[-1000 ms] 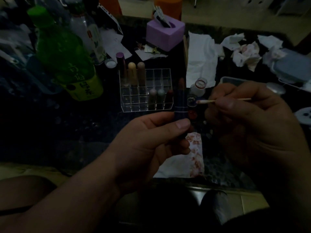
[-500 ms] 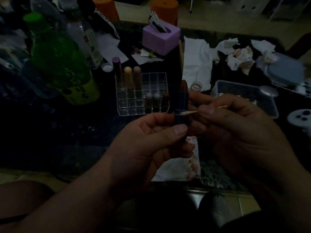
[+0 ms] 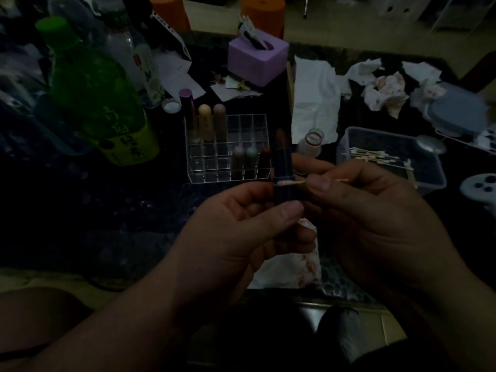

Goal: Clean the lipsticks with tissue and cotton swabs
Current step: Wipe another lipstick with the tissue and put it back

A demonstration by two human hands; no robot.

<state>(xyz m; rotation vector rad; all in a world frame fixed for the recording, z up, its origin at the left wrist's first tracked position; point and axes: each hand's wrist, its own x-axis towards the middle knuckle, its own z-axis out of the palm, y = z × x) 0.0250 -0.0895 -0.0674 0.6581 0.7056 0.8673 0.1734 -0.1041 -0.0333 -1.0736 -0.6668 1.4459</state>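
Over the dark table (image 3: 107,224), the cotton swab (image 3: 288,183) now touches the lipstick (image 3: 282,162).

The lipstick (image 3: 282,167) in the centre has a dark navy tube and a brownish-red tip. The swab (image 3: 288,183) has a pale pinkish head and a light wooden stem. In the upper left, the bottle (image 3: 91,89) is bright green, with a yellow label bearing dark characters. The box (image 3: 257,60) at top centre is lilac. The rack (image 3: 228,174) is clear. Its sticks (image 3: 205,122) are purple, cream and tan, then grey-pink, perhaps pale green, and dark red. The tissue (image 3: 290,269) at lower centre is white with red blotches. The table (image 3: 107,224) is black, faintly speckled.
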